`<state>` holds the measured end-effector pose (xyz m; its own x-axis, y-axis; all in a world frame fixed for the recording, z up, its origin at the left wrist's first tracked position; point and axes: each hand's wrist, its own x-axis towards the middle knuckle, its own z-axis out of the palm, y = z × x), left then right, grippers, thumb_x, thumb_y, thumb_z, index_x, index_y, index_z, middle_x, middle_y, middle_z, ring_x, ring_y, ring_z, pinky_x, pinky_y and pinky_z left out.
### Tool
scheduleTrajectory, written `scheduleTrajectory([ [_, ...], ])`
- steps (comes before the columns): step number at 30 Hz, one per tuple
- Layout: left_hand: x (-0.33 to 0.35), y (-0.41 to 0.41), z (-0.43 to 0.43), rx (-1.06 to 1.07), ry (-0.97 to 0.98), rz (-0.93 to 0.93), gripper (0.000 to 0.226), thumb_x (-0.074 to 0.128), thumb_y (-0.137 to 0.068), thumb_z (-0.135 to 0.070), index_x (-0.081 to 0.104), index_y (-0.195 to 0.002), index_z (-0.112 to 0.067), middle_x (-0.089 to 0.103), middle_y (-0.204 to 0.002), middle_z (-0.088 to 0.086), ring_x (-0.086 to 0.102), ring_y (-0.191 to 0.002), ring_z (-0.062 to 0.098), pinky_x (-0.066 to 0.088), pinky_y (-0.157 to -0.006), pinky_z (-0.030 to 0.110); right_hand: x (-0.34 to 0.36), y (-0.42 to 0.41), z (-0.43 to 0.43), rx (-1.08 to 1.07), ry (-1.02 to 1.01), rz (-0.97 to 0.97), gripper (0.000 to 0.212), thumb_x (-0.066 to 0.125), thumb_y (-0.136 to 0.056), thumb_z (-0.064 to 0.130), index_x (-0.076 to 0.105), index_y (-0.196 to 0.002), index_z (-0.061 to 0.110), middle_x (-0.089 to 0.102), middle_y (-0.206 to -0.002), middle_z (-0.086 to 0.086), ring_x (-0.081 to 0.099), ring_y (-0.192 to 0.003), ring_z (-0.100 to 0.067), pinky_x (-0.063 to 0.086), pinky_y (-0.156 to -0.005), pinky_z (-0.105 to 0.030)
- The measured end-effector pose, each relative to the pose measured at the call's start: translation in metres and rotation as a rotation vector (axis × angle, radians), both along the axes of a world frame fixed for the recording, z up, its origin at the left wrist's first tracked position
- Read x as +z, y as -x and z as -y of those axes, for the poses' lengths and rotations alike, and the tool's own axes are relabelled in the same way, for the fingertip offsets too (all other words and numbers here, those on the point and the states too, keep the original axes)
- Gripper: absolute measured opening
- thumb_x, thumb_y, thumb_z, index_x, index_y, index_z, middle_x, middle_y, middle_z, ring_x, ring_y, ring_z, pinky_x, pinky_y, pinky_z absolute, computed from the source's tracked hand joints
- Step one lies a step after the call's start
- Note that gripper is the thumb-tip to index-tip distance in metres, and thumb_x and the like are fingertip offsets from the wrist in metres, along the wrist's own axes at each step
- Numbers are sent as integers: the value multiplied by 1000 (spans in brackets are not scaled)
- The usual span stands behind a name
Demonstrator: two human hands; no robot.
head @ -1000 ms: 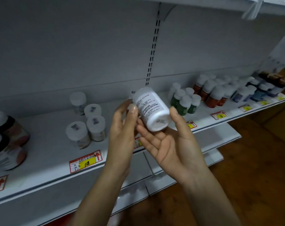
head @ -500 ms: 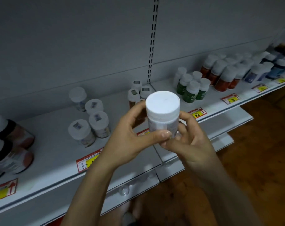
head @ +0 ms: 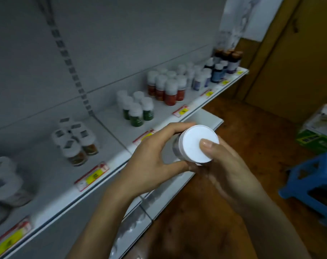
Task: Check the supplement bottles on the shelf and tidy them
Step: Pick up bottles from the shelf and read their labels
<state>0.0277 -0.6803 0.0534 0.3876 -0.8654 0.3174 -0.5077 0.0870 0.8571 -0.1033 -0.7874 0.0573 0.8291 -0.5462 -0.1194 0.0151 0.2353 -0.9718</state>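
Dim, cool light; the view is soft with blur. Grey metal back panel [head: 121,43] fills the upper left, crossed by a slotted upright [head: 69,66]. White shelf [head: 46,176] runs diagonally toward the right. Pale printed sheet [head: 243,17] hangs at the panel's far end, with brown wooden panelling [head: 299,62] beyond it. Reddish-brown floor [head: 252,131], patchy. Blue plastic stool [head: 312,184] at right, with a green-and-white carton [head: 319,131] just behind it on the floor.

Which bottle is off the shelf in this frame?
The white-capped bottle, gripped by the left hand and right hand in front of the shelf edge. All other bottles sit on the shelf.
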Motion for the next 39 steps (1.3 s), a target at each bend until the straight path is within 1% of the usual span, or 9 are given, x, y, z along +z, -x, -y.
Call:
scheduleTrajectory([
  [4,1,50,78,-155,-36,-77,85,85,-65,-39,43,-138,-39,49,-140,-14,45,-132,11,40,-109,42,3,62,64,-182,22,7,51,64,-73,32,59,-122,19,71,-109,-4,68,-103,-22,57,-83,-35],
  [9,1,132,181,-254,48,-14,68,84,-71,-27,53,-132,-24,60,-127,-14,55,-119,9,49,-97,27,5,147,134,-361,-4,4,50,77,-71,38,62,-116,25,71,-109,-2,69,-101,-17,59,-81,-32],
  [12,-1,171,239,-353,59,-13,64,82,-72,-29,55,-129,-27,60,-125,-16,56,-117,5,48,-92,18,4,190,175,-527,82,-37,53,65,-65,45,62,-115,30,71,-107,6,68,-97,-8,56,-70,-21],
  [18,-18,225,332,-558,11,-22,69,77,-70,-38,48,-133,-35,55,-130,-23,51,-120,-2,46,-92,12,-10,255,245,-719,158,-110,43,64,-67,44,63,-108,32,70,-98,15,67,-92,-1,53,-65,-17],
  [23,-45,248,421,-671,-8,9,72,80,-75,-24,46,-137,-28,55,-133,-13,52,-122,2,47,-97,20,-32,278,315,-813,123,-160,51,64,-68,46,64,-114,25,70,-105,6,68,-93,-6,54,-70,-19],
  [27,-62,253,519,-764,-3,-25,66,80,-77,-19,49,-135,-26,58,-130,-13,55,-118,2,49,-95,21,-47,285,400,-875,76,-206,52,67,-66,49,65,-113,27,70,-111,2,68,-100,-14,57,-85,-36],
  [32,-74,261,652,-882,-9,-31,63,79,-78,-14,49,-128,-35,58,-128,-17,55,-117,1,50,-94,23,-54,292,517,-950,14,-268,56,71,-68,50,65,-115,21,70,-112,-5,68,-100,-19,56,-88,-39],
  [35,-80,265,720,-956,-23,12,62,79,-78,-14,51,-130,-31,59,-127,-14,55,-117,1,50,-95,25,-62,295,569,-1036,36,-301,50,74,-75,52,65,-115,23,71,-111,0,66,-105,-20,53,-95,-47],
  [39,-92,283,793,-985,-46,75,61,79,-79,-23,50,-132,-29,58,-125,-17,54,-116,-3,48,-93,16,-76,301,620,-1220,130,-316,48,61,-75,49,61,-118,27,65,-117,8,61,-112,-15,54,-93,-38],
])
